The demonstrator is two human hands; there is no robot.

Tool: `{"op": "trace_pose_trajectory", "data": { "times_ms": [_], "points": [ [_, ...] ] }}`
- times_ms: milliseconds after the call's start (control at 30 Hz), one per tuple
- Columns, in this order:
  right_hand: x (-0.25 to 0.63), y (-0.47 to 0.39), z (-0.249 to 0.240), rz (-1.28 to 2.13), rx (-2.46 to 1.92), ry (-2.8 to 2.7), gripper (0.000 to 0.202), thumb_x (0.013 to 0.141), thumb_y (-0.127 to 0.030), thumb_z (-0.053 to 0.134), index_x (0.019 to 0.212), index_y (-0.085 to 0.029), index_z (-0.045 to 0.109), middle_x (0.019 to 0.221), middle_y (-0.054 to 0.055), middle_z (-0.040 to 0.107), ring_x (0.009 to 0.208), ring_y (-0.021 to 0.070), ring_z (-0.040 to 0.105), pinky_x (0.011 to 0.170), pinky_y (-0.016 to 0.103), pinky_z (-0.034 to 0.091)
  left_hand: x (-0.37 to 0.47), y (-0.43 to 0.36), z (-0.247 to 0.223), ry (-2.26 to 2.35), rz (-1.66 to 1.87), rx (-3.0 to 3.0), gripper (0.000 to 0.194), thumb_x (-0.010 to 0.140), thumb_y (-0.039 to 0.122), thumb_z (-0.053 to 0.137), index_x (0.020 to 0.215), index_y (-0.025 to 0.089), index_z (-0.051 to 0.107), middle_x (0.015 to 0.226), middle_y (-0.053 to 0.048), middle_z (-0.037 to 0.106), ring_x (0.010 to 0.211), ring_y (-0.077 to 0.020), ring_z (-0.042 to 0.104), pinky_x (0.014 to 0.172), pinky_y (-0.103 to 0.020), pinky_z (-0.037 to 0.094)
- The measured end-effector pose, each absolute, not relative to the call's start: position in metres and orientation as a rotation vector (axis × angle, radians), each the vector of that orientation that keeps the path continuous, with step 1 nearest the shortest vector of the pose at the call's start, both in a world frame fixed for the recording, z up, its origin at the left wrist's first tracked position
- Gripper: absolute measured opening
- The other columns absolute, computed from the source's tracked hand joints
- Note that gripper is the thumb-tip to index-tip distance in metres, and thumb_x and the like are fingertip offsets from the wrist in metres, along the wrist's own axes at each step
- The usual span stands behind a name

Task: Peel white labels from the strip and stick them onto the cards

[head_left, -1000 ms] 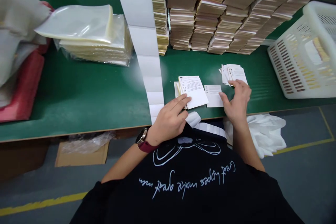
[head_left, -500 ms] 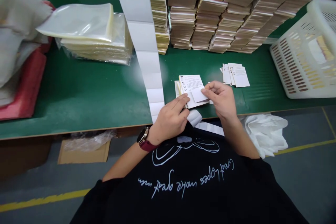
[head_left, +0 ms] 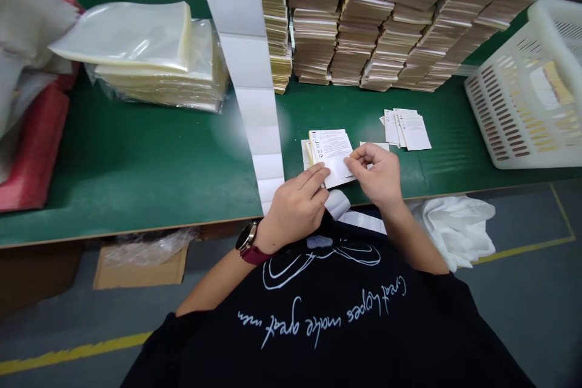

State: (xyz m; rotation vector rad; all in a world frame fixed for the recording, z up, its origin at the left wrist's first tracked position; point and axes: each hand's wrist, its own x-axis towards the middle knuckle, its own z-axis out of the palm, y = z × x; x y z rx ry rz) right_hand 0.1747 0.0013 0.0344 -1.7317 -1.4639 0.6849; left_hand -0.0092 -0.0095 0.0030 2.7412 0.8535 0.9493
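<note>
A small pile of printed white cards [head_left: 331, 145] lies near the front edge of the green table. My left hand [head_left: 300, 203] rests its fingertips on the pile's lower left corner, fingers pressed together. My right hand [head_left: 376, 174] pinches a white label [head_left: 337, 168] at its right end, and the label lies nearly flat on the top card. A curled strip end [head_left: 337, 203] hangs just below the pile. The long white label strip [head_left: 259, 112] runs up the table on the left. Several loose cards [head_left: 414, 131] lie fanned out to the right.
Tall stacks of cards [head_left: 359, 42] stand at the back. A white perforated basket [head_left: 513, 97] is on the right. Clear plastic sleeves [head_left: 136, 42] and a red item [head_left: 36, 133] lie on the left. A white bag [head_left: 457, 230] sits below the table edge.
My right hand has moved slightly left and down, and the label now lies flatter on the top card. My left hand has stayed nearly in place.
</note>
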Motion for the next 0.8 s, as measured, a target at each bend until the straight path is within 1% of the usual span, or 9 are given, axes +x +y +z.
{"op": "trace_pose_trajectory", "data": {
  "times_ms": [100, 167, 267, 333, 400, 500, 600, 733, 800],
  "points": [
    [0.172, 0.0, 0.035, 0.372, -1.908, -1.736, 0.015, 0.081, -0.028, 0.058, 0.07, -0.019, 0.055, 0.058, -0.001, 0.057, 0.055, 0.0122, 0.051, 0.061, 0.029, 0.039, -0.009, -0.01, 0.004, 0.856, 0.892, 2.734, 0.018, 0.08, 0.005, 0.048, 0.085, 0.009, 0.065, 0.129, -0.017, 0.061, 0.128, -0.031, 0.055, 0.096, -0.044, 0.057],
    [0.175, 0.002, 0.037, 0.161, -2.056, -1.809, 0.021, 0.083, -0.039, 0.06, 0.081, -0.019, 0.059, 0.057, 0.0, 0.056, 0.056, 0.0152, 0.051, 0.062, 0.031, 0.038, -0.009, -0.01, 0.004, 0.852, 0.884, 2.728, 0.019, 0.08, 0.004, 0.048, 0.085, 0.008, 0.065, 0.13, -0.017, 0.061, 0.128, -0.0305, 0.055, 0.098, -0.045, 0.056],
    [0.184, 0.006, 0.037, 0.218, -2.138, -1.725, 0.045, 0.075, -0.054, 0.069, 0.1, -0.018, 0.058, 0.057, -0.001, 0.055, 0.054, 0.0163, 0.05, 0.058, 0.03, 0.035, -0.009, -0.009, 0.006, 0.827, 0.916, 2.722, 0.019, 0.079, 0.003, 0.048, 0.085, 0.007, 0.065, 0.127, -0.019, 0.063, 0.127, -0.0298, 0.055, 0.101, -0.046, 0.055],
    [0.19, 0.009, 0.033, 0.482, -2.009, -1.696, 0.043, 0.072, -0.052, 0.072, 0.096, -0.02, 0.057, 0.062, -0.002, 0.057, 0.056, 0.0144, 0.05, 0.057, 0.028, 0.035, -0.009, -0.008, 0.007, 0.818, 0.94, 2.721, 0.018, 0.078, 0.003, 0.047, 0.084, 0.007, 0.064, 0.125, -0.019, 0.063, 0.127, -0.0296, 0.056, 0.101, -0.047, 0.055],
    [0.193, 0.011, 0.028, 0.705, -1.813, -1.617, 0.029, 0.073, -0.043, 0.072, 0.084, -0.021, 0.055, 0.066, -0.003, 0.058, 0.059, 0.0122, 0.05, 0.058, 0.026, 0.038, -0.009, -0.008, 0.007, 0.821, 0.947, 2.712, 0.018, 0.079, 0.004, 0.047, 0.084, 0.008, 0.064, 0.126, -0.019, 0.063, 0.127, -0.0296, 0.056, 0.1, -0.047, 0.055],
    [0.192, 0.01, 0.021, 0.814, -1.626, -1.426, 0.019, 0.074, -0.032, 0.067, 0.072, -0.021, 0.051, 0.066, -0.004, 0.056, 0.061, 0.0111, 0.05, 0.059, 0.026, 0.04, -0.009, -0.009, 0.007, 0.808, 0.926, 2.704, 0.018, 0.079, 0.005, 0.047, 0.084, 0.01, 0.063, 0.128, -0.017, 0.063, 0.13, -0.0304, 0.053, 0.1, -0.049, 0.055],
    [0.19, 0.006, 0.021, 0.693, -1.652, -1.472, 0.015, 0.081, -0.032, 0.06, 0.073, -0.02, 0.057, 0.068, -0.001, 0.06, 0.065, 0.0139, 0.053, 0.064, 0.029, 0.042, -0.009, -0.01, 0.005, 0.801, 0.904, 2.712, 0.017, 0.079, 0.004, 0.047, 0.083, 0.01, 0.063, 0.132, -0.016, 0.06, 0.133, -0.0315, 0.051, 0.099, -0.05, 0.055],
    [0.193, 0.0, 0.022, 0.182, -1.803, -1.702, 0.02, 0.084, -0.037, 0.059, 0.075, -0.02, 0.064, 0.073, 0.005, 0.063, 0.078, 0.0211, 0.055, 0.078, 0.038, 0.04, -0.008, -0.011, 0.003, 0.826, 0.892, 2.72, 0.018, 0.079, 0.004, 0.046, 0.084, 0.01, 0.063, 0.135, -0.016, 0.059, 0.133, -0.0313, 0.051, 0.1, -0.05, 0.055],
    [0.196, -0.002, 0.02, 0.195, -1.774, -1.665, 0.018, 0.085, -0.035, 0.058, 0.079, -0.02, 0.066, 0.075, 0.004, 0.065, 0.078, 0.0206, 0.057, 0.078, 0.037, 0.041, -0.007, -0.011, 0.002, 0.833, 0.887, 2.726, 0.019, 0.079, 0.003, 0.046, 0.085, 0.01, 0.063, 0.135, -0.016, 0.059, 0.134, -0.0315, 0.05, 0.101, -0.051, 0.054]
  ]
}}
